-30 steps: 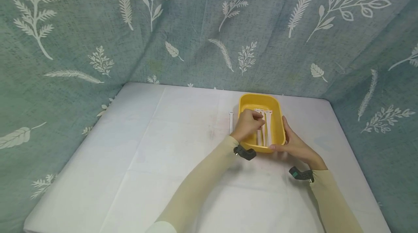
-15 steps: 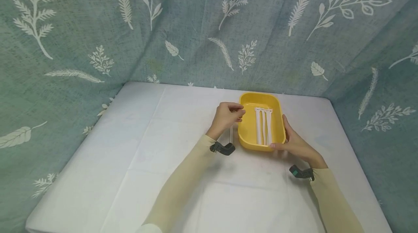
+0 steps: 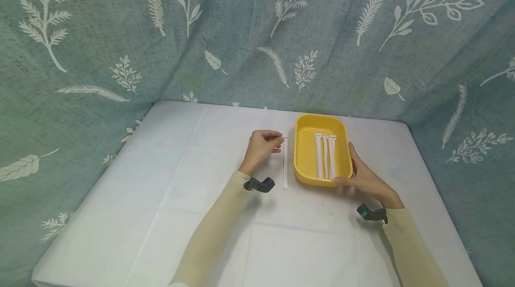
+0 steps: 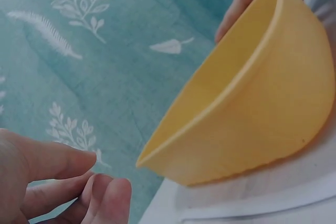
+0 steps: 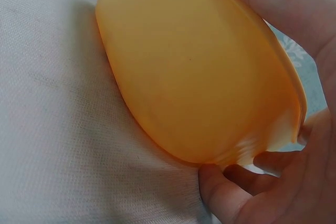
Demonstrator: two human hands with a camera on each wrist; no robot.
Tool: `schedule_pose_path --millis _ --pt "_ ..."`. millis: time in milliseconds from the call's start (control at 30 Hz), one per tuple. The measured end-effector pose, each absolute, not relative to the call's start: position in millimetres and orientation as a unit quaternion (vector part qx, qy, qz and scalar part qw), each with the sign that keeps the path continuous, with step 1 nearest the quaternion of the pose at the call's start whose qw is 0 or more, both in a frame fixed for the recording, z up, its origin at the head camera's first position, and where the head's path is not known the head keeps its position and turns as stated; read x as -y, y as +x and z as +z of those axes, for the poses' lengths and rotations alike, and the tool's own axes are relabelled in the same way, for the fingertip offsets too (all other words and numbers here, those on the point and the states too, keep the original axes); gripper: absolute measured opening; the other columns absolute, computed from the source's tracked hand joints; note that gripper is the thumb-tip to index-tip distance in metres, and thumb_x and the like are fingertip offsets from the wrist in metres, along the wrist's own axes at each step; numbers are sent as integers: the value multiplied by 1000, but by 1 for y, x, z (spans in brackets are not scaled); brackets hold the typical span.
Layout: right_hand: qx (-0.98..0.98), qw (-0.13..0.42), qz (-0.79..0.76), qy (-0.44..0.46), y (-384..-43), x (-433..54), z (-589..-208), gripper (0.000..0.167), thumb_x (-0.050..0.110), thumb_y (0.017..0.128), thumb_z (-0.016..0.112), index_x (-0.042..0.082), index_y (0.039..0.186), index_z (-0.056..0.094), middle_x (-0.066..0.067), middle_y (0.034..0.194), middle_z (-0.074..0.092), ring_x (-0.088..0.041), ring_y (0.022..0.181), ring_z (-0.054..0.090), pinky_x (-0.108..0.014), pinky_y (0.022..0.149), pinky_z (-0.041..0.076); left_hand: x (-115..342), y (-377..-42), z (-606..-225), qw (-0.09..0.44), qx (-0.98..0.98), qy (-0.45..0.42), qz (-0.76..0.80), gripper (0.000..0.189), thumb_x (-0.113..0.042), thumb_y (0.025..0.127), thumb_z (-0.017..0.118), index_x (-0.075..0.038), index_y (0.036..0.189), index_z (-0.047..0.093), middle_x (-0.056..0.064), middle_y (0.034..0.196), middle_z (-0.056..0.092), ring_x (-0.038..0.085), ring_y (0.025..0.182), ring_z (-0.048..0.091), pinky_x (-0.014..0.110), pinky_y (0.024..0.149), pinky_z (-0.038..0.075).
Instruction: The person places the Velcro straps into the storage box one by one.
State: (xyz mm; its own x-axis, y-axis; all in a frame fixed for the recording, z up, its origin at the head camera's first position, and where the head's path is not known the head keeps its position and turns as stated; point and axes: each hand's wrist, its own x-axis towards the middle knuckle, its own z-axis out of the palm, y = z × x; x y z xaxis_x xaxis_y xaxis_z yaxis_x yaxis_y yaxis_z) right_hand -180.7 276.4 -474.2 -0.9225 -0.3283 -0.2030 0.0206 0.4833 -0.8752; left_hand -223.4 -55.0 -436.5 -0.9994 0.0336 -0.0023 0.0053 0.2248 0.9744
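A shallow yellow plastic tray (image 3: 305, 155) stands at the back right of the table. My right hand (image 3: 364, 177) holds its near right corner, the thumb on the rim and the fingers along the outer side. Inside lie several white cable straps (image 3: 325, 157), side by side with their wider heads at the far end. Another white cable strap (image 3: 285, 166) lies lengthwise on the cloth just left of the tray. Beside that strap's head is my left hand (image 3: 260, 146), fingers loosely bent. In the left wrist view, nothing shows between the left thumb (image 4: 63, 162) and fingertips.
A white cloth (image 3: 209, 153) with fold creases covers the table. Behind and at both sides hangs a green leaf-patterned curtain (image 3: 241, 32). Each wrist wears a dark camera band, the left one (image 3: 259, 184) hovering near the loose strap's lower end.
My left hand has moved out of the tray to the left, past its rim, to beside the loose strap, which now shows fully. My right hand and the tray stay put.
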Motion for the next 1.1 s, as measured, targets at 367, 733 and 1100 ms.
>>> schedule_pose_path --millis 367,733,1100 --pt "-841 175 -504 -90 -180 -275 -476 134 28 86 85 29 160 -27 -12 175 -13 -44 162 -4 -74 126 6 60 -224 -456 26 -797 -23 603 24 -16 95 74 0 113 76 18 106 76 16 78 73 24 71 65" --pt "-843 172 -502 -90 -180 -276 -474 134 28 86 84 29 160 -27 -11 175 -12 -42 162 -4 -74 126 6 59 -227 -471 56 -804 -47 590 23 -17 96 73 -1 112 75 15 106 77 15 78 73 23 69 64" --pt "-845 173 -498 -90 -180 -276 -473 134 29 85 84 30 160 -27 -11 175 -12 -42 162 -3 -74 126 7 56 -228 -484 74 -811 -57 577 22 -14 94 74 1 110 75 16 100 77 11 71 71 22 65 64"
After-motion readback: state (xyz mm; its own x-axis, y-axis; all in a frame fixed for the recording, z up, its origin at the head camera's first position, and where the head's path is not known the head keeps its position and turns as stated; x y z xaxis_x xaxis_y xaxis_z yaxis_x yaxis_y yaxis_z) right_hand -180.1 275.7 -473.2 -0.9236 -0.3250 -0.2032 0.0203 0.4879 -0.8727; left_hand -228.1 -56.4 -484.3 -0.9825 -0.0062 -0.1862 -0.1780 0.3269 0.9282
